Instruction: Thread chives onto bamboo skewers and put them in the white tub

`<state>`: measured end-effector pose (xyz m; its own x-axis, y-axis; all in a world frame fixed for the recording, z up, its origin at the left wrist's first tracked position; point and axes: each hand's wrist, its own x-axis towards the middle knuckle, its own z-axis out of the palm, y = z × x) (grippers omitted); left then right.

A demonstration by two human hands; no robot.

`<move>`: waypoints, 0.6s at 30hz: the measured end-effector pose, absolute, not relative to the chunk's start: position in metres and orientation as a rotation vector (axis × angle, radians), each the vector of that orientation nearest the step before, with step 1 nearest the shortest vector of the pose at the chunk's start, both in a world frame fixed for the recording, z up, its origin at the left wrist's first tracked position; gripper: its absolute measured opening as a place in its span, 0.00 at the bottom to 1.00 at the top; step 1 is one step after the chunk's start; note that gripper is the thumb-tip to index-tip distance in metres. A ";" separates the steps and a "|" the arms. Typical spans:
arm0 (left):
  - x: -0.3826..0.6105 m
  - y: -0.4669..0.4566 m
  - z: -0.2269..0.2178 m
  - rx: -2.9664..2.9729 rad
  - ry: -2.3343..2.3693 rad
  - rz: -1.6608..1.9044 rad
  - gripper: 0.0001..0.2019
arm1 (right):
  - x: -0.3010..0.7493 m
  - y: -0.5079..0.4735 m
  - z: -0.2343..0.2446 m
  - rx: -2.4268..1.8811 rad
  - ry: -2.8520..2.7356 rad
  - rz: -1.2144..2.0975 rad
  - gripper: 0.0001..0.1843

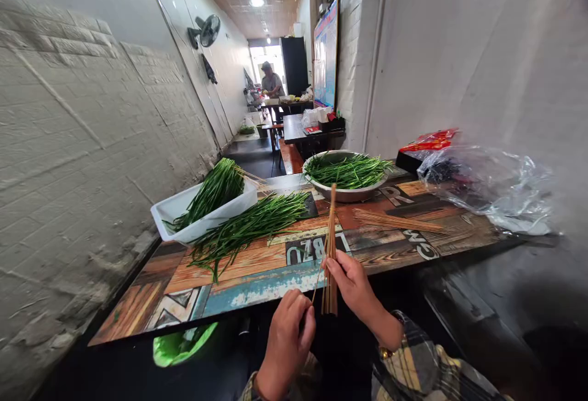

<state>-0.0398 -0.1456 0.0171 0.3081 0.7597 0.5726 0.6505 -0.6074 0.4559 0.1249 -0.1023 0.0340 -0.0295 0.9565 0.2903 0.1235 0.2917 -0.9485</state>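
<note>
My right hand (pixel 353 281) is wrapped round a bundle of thin wooden skewers (pixel 331 229), held nearly upright at the table's front edge. My left hand (pixel 287 333), lower and to the left, is closed with thumb and fingers together on a single skewer (pixel 316 284) that slants up toward the bundle. Beyond my hands, a loose pile of green chives (pixel 252 220) lies on the tabletop. Behind it a white plastic tray (pixel 168 220) holds more chives (pixel 215 190), with skewer ends poking out at the right. More skewers (pixel 399 221) lie flat on the table to the right.
A metal bowl (pixel 351 194) heaped with chives stands at the table's back. Clear plastic bags (pixel 487 183) and a red packet (pixel 429 141) sit on the right. Below the table edge hangs a green bag (pixel 181 346). Far back, a person (pixel 272 82) stands at another table.
</note>
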 end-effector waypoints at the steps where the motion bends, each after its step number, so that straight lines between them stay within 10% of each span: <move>1: -0.038 -0.145 0.016 2.424 1.315 1.190 0.12 | 0.122 -0.103 0.032 -1.058 -1.363 0.994 0.20; 12: -0.016 -0.151 -0.011 2.514 1.161 1.009 0.11 | 0.158 -0.059 0.044 -0.908 -0.893 0.860 0.18; 18: -0.040 -0.143 -0.010 2.300 1.309 1.125 0.13 | 0.258 -0.031 0.030 -1.382 -1.665 0.320 0.16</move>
